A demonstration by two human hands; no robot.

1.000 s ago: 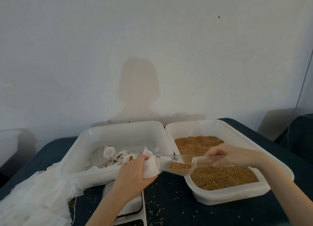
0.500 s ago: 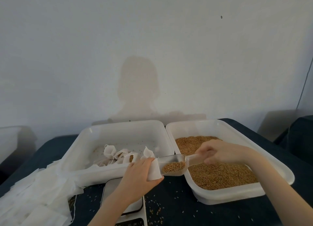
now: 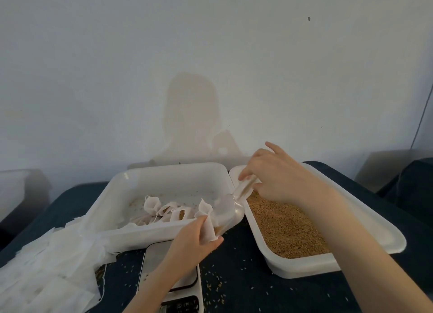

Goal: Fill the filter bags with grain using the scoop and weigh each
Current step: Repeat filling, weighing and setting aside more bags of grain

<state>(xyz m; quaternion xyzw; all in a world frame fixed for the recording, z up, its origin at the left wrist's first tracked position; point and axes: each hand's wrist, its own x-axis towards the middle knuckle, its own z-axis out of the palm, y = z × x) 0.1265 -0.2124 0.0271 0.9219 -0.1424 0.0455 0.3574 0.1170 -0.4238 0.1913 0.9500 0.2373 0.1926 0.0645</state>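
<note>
My left hand (image 3: 194, 239) grips a white filter bag (image 3: 208, 230) by its mouth, above the scale (image 3: 168, 273). My right hand (image 3: 274, 174) pinches the handle of a clear plastic scoop (image 3: 230, 209), tilted steeply with its bowl down in the bag's opening. Grain shows at the scoop's lower end. A white tray (image 3: 365, 221) on the right holds brown grain (image 3: 288, 228). The left white tray (image 3: 112, 198) holds several filled, tied bags (image 3: 161, 210).
A heap of flat white filter bags (image 3: 46, 270) lies at the left on the dark blue tablecloth (image 3: 246, 287). Loose grains are scattered round the scale. A pale wall stands close behind the trays, and grey bins sit at both sides.
My right hand has risen and tipped the scoop from level to steeply downward into the bag. My left hand has shifted slightly right with the bag.
</note>
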